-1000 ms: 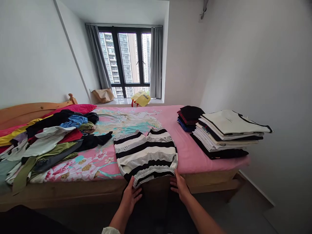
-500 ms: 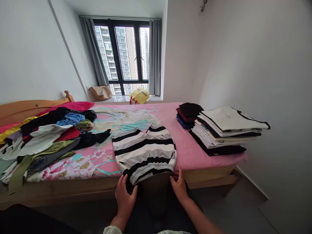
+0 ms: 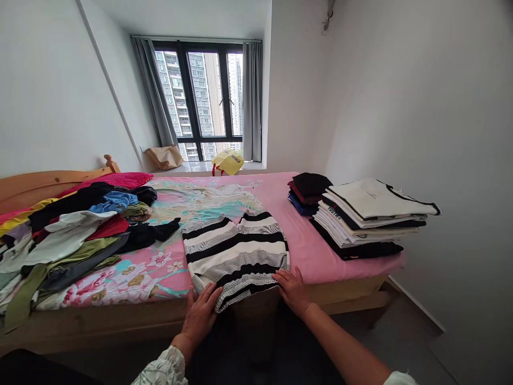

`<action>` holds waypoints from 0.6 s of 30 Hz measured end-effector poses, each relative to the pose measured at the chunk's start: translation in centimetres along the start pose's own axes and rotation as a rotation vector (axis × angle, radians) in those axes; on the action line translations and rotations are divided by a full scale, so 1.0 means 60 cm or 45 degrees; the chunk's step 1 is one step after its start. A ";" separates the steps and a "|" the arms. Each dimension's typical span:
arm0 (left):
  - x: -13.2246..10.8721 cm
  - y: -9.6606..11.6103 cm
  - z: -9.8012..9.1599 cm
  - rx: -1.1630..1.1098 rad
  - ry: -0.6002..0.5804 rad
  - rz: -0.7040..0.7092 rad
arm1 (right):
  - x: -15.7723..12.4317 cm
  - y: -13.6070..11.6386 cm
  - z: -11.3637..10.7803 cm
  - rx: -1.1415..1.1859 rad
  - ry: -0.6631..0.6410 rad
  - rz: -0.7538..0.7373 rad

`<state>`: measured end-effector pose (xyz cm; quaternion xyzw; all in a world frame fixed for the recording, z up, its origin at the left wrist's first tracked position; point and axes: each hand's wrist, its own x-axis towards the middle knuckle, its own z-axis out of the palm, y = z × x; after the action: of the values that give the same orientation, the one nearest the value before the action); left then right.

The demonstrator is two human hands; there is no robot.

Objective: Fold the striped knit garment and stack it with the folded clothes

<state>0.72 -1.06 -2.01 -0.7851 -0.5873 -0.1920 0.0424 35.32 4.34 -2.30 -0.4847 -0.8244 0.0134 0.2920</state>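
Note:
A pair of striped shorts [image 3: 236, 251] in black, white and grey lies spread at the bed's near edge. Its two legs point away from me, and the gathered waistband hangs slightly over the side. My left hand [image 3: 201, 309] rests on the near left corner of the waistband, fingers stretched out over the cloth. At the near right corner, my right hand [image 3: 294, 290] lays its extended fingers on the fabric. Both thumbs are partly hidden from view.
Jumbled clothes [image 3: 80, 230] cover the bed's left side. Right of the shorts stand a tall stack of folded tops [image 3: 368, 219] and a smaller dark folded pile [image 3: 308, 192]. A yellow bag [image 3: 227, 161] and a brown paper bag [image 3: 164, 158] sit by the window.
Both hands have moved forward from beside the waistband's corners onto the cloth. The shorts stay in about the same place, while the camera view has shifted slightly.

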 end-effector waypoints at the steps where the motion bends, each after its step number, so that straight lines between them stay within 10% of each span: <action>1: 0.003 0.007 -0.002 -0.017 -0.024 -0.053 | 0.000 -0.002 0.001 0.006 0.002 0.024; 8: 0.010 0.030 -0.024 -0.126 -0.020 -0.244 | -0.010 -0.024 -0.028 0.118 0.024 0.071; 18: -0.160 0.030 -0.088 -0.349 0.065 0.066 | -0.135 -0.103 -0.132 0.356 -0.146 -0.132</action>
<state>-1.20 -11.84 -0.26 -0.7934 -0.5337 -0.2890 -0.0452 37.27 -7.52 2.34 -0.3945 -0.8537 0.1404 0.3095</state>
